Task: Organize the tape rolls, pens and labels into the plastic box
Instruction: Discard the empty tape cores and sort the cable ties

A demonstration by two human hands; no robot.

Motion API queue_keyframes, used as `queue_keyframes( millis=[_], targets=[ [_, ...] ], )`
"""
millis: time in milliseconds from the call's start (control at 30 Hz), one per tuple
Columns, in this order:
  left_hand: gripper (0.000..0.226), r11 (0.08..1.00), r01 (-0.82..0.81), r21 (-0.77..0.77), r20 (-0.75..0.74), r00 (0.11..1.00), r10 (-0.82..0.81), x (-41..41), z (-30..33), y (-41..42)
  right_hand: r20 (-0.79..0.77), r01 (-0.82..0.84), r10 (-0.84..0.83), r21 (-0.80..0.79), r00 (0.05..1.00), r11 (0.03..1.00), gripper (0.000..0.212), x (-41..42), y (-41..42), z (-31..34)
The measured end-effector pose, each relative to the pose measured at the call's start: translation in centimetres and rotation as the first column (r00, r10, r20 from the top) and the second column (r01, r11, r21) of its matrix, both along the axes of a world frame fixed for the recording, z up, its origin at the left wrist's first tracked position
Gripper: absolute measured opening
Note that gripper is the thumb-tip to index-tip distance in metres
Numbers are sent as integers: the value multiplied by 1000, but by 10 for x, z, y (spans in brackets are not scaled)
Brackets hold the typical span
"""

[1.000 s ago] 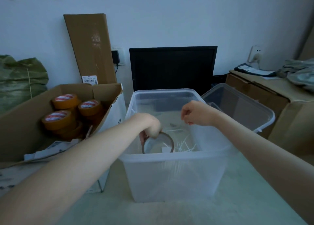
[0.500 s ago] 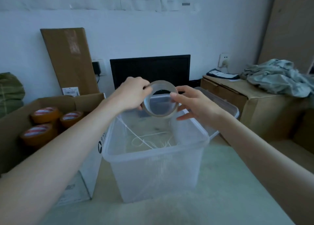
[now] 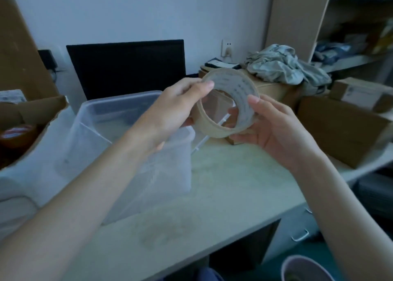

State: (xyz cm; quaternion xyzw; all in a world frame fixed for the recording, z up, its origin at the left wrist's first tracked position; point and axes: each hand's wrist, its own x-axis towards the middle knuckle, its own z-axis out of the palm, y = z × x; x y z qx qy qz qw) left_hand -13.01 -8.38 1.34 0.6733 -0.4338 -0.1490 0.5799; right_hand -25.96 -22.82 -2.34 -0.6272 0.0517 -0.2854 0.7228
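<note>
- Two hands hold one tape roll (image 3: 228, 104) in the middle of the frame, lifted above the table (image 3: 223, 185) and to the right of the box (image 3: 131, 136).
- The left hand (image 3: 180, 106) pinches the roll's upper left edge; the right hand (image 3: 265, 123) curls around its lower right side.
- One second ago this roll was low inside the box, in the left hand only; now it is out and both hands turn it.
- I think the person inspects it, so it is not yet stored.
- More rolls (image 3: 17, 134) wait in the carton (image 3: 42, 108) at the left edge.
</note>
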Motion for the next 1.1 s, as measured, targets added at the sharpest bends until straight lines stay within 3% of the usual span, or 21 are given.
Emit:
queue_keyframes(
  millis=[300,367,533,667,767,967,1100],
  targets=[
    [33,974,203,100,-184,966,-183,-72,-98,-55,-219,241,-220,72,951,968,43,-97,-31,-78],
    [28,960,251,122,-241,946,-217,-90,-113,-69,-265,303,-265,111,927,947,43,-119,-38,-96],
    [40,910,345,231,-305,914,-269,-130,-151,-101,-344,439,-357,198,868,877,43,-165,-50,-139],
    [33,851,443,280,-341,875,-343,-151,-190,-120,-401,515,-394,260,827,817,45,-195,-53,-176],
    [46,814,472,339,-379,860,-341,-163,-220,-132,-445,560,-403,312,800,767,37,-209,-53,-200],
    [40,737,464,491,-276,886,-374,-186,-270,-156,-563,685,-445,339,697,645,18,-230,-62,-249],
    [33,676,539,503,-436,833,-340,-196,-316,-179,-670,745,-415,322,616,584,14,-238,-73,-283]
  ],
)
